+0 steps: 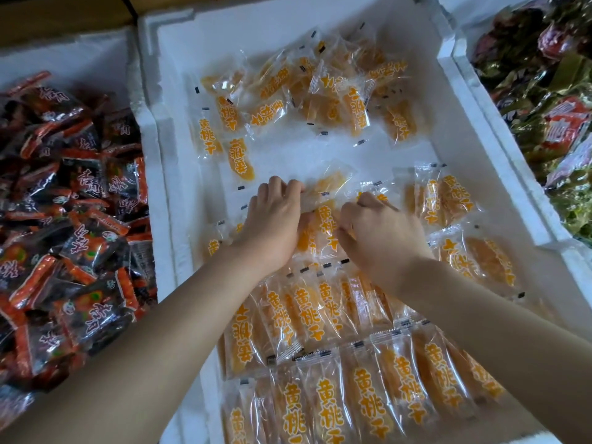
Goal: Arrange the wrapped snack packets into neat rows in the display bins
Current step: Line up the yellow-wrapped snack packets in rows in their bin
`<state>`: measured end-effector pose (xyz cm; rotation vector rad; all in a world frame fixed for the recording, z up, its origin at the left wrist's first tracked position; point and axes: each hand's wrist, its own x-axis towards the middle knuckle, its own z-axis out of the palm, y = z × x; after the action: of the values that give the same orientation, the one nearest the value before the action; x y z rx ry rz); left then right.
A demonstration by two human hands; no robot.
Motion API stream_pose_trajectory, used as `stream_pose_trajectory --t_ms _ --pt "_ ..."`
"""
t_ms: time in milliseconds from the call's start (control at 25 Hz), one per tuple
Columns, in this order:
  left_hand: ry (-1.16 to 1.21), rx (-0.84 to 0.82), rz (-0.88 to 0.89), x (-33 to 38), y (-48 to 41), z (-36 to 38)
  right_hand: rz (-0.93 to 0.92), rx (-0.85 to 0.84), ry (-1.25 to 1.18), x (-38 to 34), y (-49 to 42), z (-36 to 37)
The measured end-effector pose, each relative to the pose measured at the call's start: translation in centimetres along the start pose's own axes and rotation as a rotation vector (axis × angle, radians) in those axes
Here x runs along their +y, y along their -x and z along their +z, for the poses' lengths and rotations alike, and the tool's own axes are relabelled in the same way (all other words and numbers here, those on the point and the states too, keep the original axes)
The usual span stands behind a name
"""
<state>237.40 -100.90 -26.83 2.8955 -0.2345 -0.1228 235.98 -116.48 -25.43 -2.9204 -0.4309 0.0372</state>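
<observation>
Dozens of clear plastic snack packets (323,302) of orange dried fruit, printed 黄桃干 in orange, sit in the white foam bin (480,107). There are neat overlapping rows by the near edge and a loose heap toward the far edge. Mid-bin, the left hand (272,219) curls round one packet and the right hand (381,229) pinches another. Black-and-red wrapped packets (80,187) fill the left-side bin.

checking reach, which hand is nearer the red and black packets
Left. The left hand sits to the right of the red and black packets; the right hand is farther right, beyond it.
</observation>
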Motion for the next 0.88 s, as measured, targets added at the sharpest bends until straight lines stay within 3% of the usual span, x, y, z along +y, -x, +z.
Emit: stream_pose_trajectory --t_ms 80,200,440,560,680,760,880 --pt "0.007 0.074 0.041 -0.1 0.1 0.1 -0.020 0.030 -0.094 0.5 -0.8 -0.5" --pt "0.140 0.208 -0.045 -1.0 -0.8 -0.6 0.032 0.041 -0.165 1.6 -4.2 -0.7" --pt "0.312 0.230 -0.480 -4.6 -4.1 -0.8 0.181 -0.206 -0.240 1.3 -10.5 0.4" --pt "0.344 0.303 -0.501 -6.2 -5.7 -0.2 0.227 -0.246 -0.365 1.2 -12.1 0.0" --pt "0.534 0.289 -0.573 -7.3 -7.0 -0.6 0.246 -0.360 -0.422 1.3 -13.0 -0.6" --pt "0.530 0.251 -0.614 -7.3 -7.3 -0.6 0.189 -0.321 -0.413 1.0 -13.6 -0.6" --pt "0.568 0.321 -0.568 -6.7 -7.2 -1.0 0.194 -0.030 -0.547 -0.1 -14.1 -0.6"
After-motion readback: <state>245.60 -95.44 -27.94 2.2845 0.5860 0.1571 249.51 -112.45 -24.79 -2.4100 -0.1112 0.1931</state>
